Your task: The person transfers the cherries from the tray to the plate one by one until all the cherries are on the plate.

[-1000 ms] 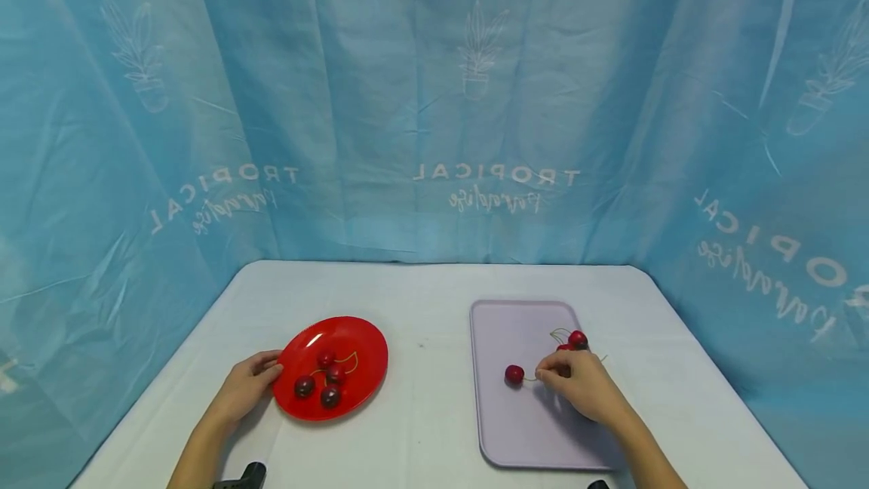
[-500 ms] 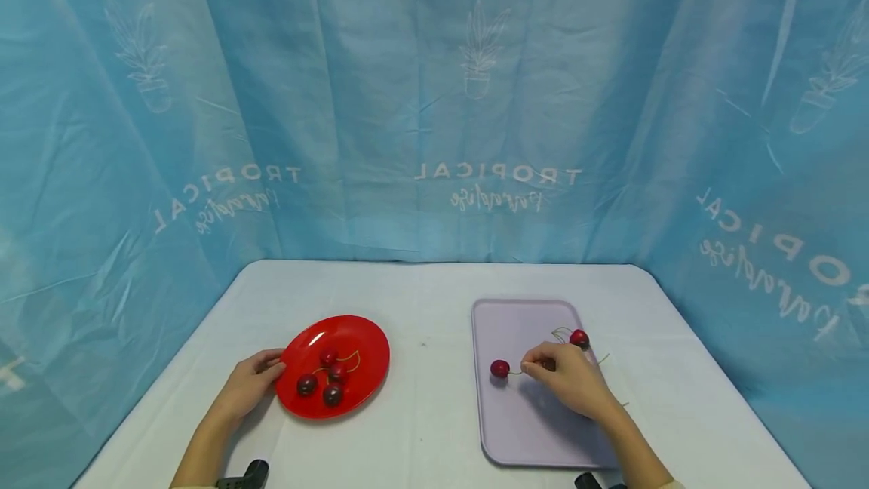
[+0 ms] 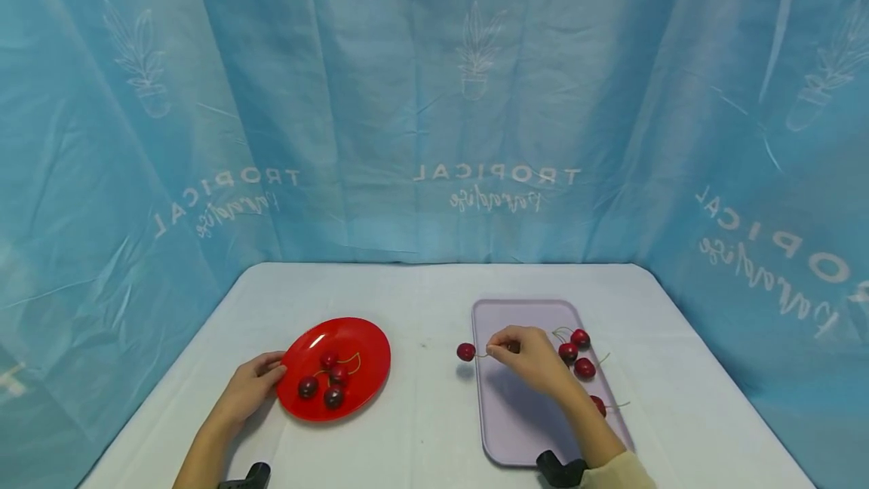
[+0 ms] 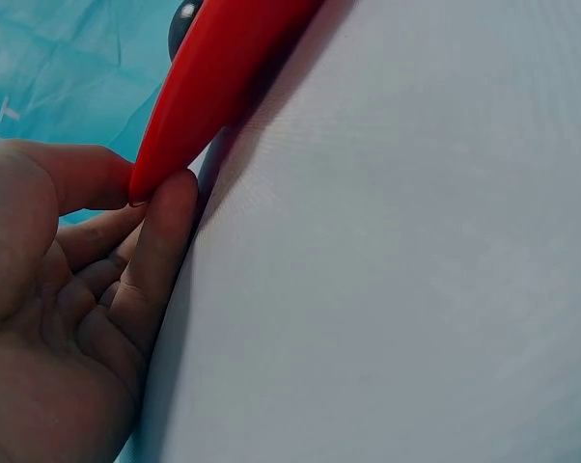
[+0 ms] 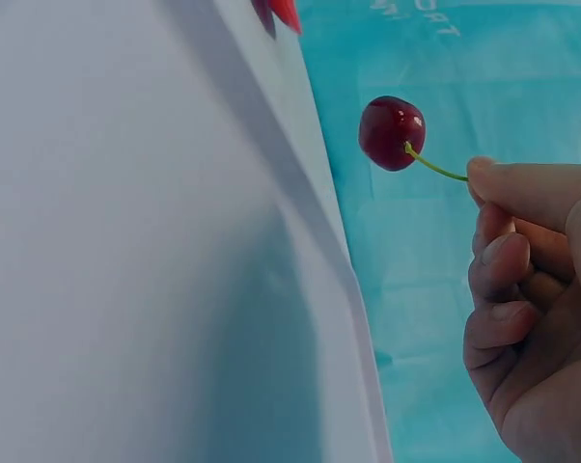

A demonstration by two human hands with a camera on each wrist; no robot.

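Note:
Between thumb and finger, my right hand (image 3: 532,359) pinches the green stem of a dark red cherry (image 5: 392,133). In the head view that cherry hangs just past the left rim of the lilac tray (image 3: 505,421), above the white table. My left hand (image 3: 250,391) pinches the rim of a red plate (image 3: 366,364); in the left wrist view the thumb is on one side of the rim and a finger on the other. Several cherries (image 3: 333,397) lie on the plate. More cherries (image 3: 584,368) lie along the tray's right side, one partly hidden by my right forearm.
White cloth covers the table (image 3: 421,293), with a strip of it between plate and tray. A blue printed curtain (image 3: 434,96) hangs behind and along both sides. Dark wrist camera mounts (image 3: 560,469) show at the lower edge.
My right hand has moved left and away across the tray, carrying the cherry by its stem past the left rim. More tray cherries are uncovered. The left hand and plate have stayed put.

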